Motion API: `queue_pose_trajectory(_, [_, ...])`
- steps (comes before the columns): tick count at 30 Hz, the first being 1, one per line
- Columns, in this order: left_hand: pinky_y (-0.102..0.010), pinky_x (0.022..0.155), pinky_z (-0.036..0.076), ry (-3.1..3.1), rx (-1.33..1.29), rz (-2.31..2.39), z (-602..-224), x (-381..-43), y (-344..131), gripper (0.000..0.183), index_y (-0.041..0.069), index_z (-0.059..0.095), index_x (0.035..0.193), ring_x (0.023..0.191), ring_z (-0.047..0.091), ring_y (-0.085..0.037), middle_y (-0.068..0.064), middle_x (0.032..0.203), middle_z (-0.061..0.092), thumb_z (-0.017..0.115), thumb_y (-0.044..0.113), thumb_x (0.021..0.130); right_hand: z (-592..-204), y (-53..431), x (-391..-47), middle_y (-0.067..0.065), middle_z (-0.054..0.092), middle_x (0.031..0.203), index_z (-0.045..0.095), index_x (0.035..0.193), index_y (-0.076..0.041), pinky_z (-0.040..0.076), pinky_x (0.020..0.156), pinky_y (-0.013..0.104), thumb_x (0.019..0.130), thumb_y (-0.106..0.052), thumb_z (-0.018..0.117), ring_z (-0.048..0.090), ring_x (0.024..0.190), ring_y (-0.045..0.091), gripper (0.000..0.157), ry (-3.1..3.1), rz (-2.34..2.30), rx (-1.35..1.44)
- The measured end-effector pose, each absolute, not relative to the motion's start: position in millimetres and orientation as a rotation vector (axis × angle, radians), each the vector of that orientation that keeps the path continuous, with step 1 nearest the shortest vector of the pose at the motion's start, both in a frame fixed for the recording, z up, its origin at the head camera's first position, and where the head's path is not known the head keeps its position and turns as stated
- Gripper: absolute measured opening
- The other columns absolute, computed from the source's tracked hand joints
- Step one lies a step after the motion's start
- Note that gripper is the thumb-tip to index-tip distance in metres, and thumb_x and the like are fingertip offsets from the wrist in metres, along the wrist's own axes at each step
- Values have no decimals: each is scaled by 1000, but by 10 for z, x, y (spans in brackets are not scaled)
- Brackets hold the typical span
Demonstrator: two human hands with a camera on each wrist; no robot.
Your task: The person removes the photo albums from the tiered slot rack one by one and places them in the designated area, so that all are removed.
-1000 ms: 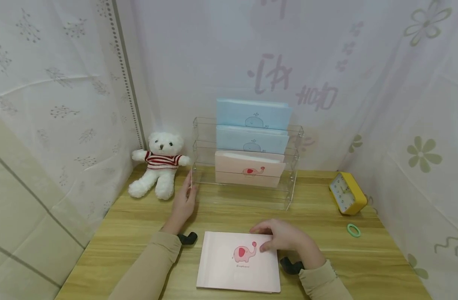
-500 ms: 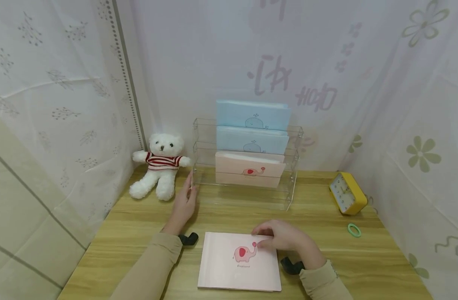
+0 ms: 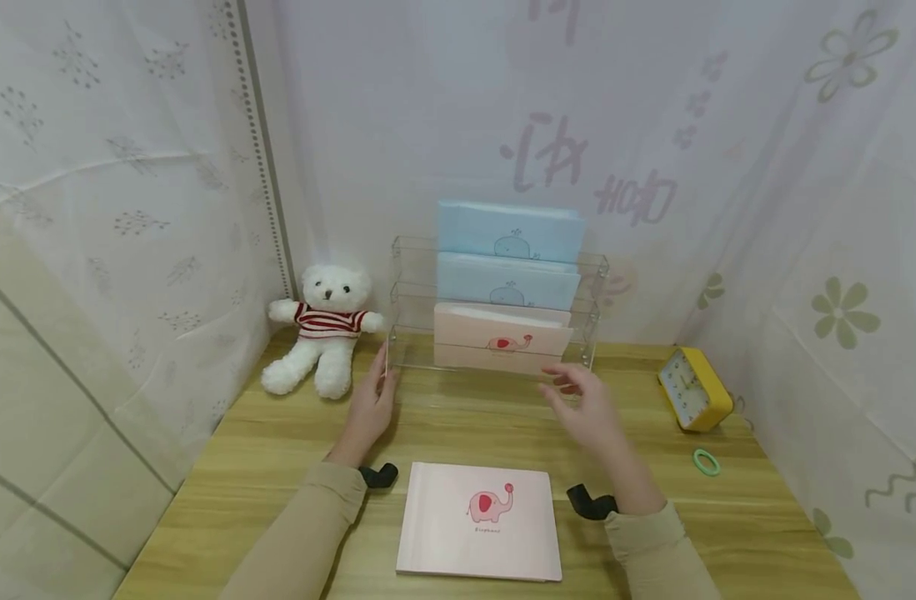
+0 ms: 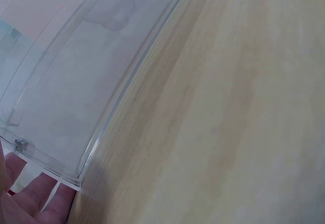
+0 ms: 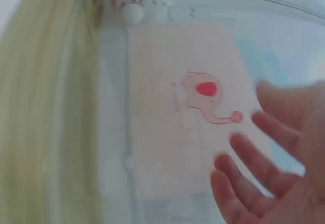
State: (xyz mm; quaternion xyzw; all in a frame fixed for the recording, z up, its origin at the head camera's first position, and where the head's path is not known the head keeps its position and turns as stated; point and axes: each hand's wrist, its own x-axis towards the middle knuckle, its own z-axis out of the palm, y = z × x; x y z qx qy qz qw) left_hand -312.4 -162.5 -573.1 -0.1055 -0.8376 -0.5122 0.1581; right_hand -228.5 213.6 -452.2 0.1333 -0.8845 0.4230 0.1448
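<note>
A clear tiered acrylic rack stands at the back of the table. It bears two blue booklets with a whale drawing, one above the other, and a pink elephant booklet in front of them. My left hand touches the rack's left side; in the left wrist view, its fingers lie along the outside of the clear side panel. Before the rack's lower right, my right hand hovers, fingers apart and holding nothing. Another pink elephant booklet lies flat on the table near me.
A white teddy bear in a striped top sits left of the rack, close to my left hand. At the right stand a yellow clock and a green ring. Curtains hang behind the wooden table.
My right hand has left the flat pink booklet and moved away from me toward the rack's lower front. The left hand stays at the rack's side.
</note>
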Motion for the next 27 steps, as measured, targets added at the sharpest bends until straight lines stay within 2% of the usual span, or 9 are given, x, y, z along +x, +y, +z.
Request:
queue_pose_trajectory(7, [-67,122,48,-2421,-288,-1509,-5719,-3103,-1623,65,28,21,178,149,56,-50,-25,172,44,47,23,119,-4262,2219,-2524,23,62,148,59,150,-2,56,112,63,106,-30,77,66,128,46,55,-2476,1131,133])
queue_pose_trajectory(12, [-65,122,48,-2424,-278,-1537,-5709,-3095,-1611,65,28,21,178,150,56,-48,-25,173,43,48,23,119,-4198,2255,-2701,24,54,161,45,162,-3,50,121,64,106,-40,76,60,141,49,74,-2551,1163,71])
queue_pose_trajectory(18, [-65,121,49,-2420,-256,-1537,-5727,-3119,-1620,64,27,22,178,147,58,-48,-26,170,47,48,25,119,-4242,2264,-2870,26,53,159,35,169,-10,47,124,64,103,-52,77,57,144,49,89,-2569,1248,104])
queue_pose_trajectory(22, [-65,121,49,-2415,-255,-1563,-5715,-3114,-1626,65,27,22,178,148,57,-49,-27,170,47,49,24,119,-4232,2240,-2929,24,56,150,36,169,-16,50,119,65,100,-53,80,59,136,48,89,-2530,1296,117])
queue_pose_trajectory(27, [-66,120,50,-2408,-261,-1570,-5705,-3093,-1618,66,27,20,179,148,58,-49,-27,170,46,49,22,119,-4226,2206,-2993,23,58,152,50,159,-17,52,112,61,99,-44,84,59,134,45,74,-2473,1331,176])
